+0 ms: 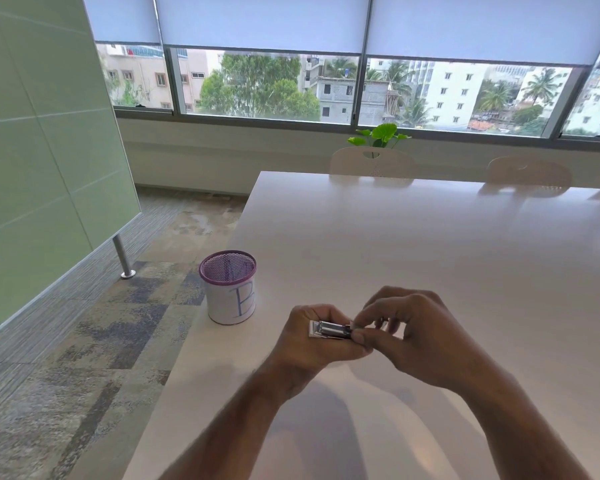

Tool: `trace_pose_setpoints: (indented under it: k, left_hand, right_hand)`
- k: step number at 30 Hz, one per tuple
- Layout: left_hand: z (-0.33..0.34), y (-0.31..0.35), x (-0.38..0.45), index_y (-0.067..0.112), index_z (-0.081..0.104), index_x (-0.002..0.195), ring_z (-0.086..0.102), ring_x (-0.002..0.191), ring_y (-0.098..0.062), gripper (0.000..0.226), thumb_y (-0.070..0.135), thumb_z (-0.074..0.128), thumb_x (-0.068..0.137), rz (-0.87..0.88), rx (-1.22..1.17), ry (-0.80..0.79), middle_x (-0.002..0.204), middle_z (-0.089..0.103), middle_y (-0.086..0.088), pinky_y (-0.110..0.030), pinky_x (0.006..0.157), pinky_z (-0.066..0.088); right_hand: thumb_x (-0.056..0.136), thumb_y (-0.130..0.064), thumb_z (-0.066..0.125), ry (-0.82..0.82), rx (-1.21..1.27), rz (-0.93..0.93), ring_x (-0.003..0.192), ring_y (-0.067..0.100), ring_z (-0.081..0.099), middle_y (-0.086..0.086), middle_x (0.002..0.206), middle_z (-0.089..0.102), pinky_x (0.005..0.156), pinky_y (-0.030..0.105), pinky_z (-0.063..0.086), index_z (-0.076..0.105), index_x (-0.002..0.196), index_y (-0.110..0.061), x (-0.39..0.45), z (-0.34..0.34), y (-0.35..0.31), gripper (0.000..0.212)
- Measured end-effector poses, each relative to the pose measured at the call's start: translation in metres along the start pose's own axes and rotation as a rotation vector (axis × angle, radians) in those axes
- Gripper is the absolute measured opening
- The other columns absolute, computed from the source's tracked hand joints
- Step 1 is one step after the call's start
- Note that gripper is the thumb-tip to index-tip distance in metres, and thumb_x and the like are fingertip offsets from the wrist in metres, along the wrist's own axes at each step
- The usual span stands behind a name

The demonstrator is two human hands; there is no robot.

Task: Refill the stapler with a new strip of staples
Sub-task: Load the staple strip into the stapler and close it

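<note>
A small silver metal stapler (330, 330) lies lengthwise in my left hand (312, 337), held just above the white table (430, 244). My left fingers wrap around its underside. My right hand (406, 327) comes in from the right, its thumb and forefinger pinched at the stapler's right end. Whether a staple strip sits between those fingertips is hidden; I cannot make one out.
A purple mesh cup (228, 287) wrapped in white paper marked "B" stands near the table's left edge, left of my hands. Pale chairs (371, 161) line the far side. A green glass board (42, 133) stands on the left over carpet.
</note>
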State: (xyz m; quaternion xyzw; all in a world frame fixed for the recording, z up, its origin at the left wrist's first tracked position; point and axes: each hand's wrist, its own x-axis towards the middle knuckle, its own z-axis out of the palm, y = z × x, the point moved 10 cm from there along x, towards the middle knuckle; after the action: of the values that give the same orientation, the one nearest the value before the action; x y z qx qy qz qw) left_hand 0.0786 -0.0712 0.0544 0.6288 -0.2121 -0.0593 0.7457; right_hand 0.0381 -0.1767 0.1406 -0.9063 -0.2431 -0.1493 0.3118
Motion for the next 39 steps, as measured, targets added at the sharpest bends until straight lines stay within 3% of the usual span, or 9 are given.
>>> trace_pose_setpoints:
  k: [10, 18, 31, 39]
  left_hand:
    - [-0.001, -0.002, 0.001, 0.015, 0.063, 0.070, 0.066, 0.069, -0.020, 0.029, 0.008, 0.089, 0.059, 0.013, -0.027, 0.012, 0.079, 0.075, -0.006, -0.031, 0.066, 0.054]
    - [-0.001, -0.001, 0.001, 0.012, 0.062, 0.071, 0.065, 0.069, -0.021, 0.029, 0.001, 0.087, 0.063, 0.001, -0.016, -0.006, 0.079, 0.074, -0.007, -0.031, 0.065, 0.054]
    - [-0.003, -0.004, 0.001, -0.009, 0.056, 0.078, 0.068, 0.074, -0.026, 0.033, -0.006, 0.085, 0.065, -0.006, -0.032, 0.020, 0.085, 0.076, -0.015, -0.032, 0.067, 0.055]
    - [-0.002, -0.004, 0.000, 0.010, 0.063, 0.073, 0.069, 0.076, -0.026, 0.030, 0.003, 0.090, 0.061, 0.000, -0.056, 0.032, 0.088, 0.076, -0.016, -0.036, 0.070, 0.057]
  right_hand:
    - [0.079, -0.024, 0.080, -0.045, -0.007, 0.045, 0.073, 0.007, 0.064, -0.014, 0.078, 0.070, 0.065, 0.022, 0.050, 0.080, 0.080, -0.030, 0.001, 0.002, 0.005, 0.006]
    - [0.077, -0.024, 0.081, -0.055, 0.023, 0.084, 0.071, 0.009, 0.065, -0.012, 0.077, 0.070, 0.065, 0.030, 0.053, 0.080, 0.078, -0.029, 0.002, 0.003, 0.010, 0.006]
    - [0.078, -0.025, 0.080, -0.099, -0.035, 0.105, 0.072, 0.005, 0.063, -0.011, 0.077, 0.070, 0.066, 0.023, 0.050, 0.082, 0.082, -0.032, 0.004, 0.006, 0.010, 0.008]
    - [0.079, -0.024, 0.080, -0.110, -0.037, 0.127, 0.066, 0.006, 0.060, -0.009, 0.080, 0.071, 0.066, 0.025, 0.049, 0.082, 0.086, -0.032, 0.006, 0.008, 0.009, 0.011]
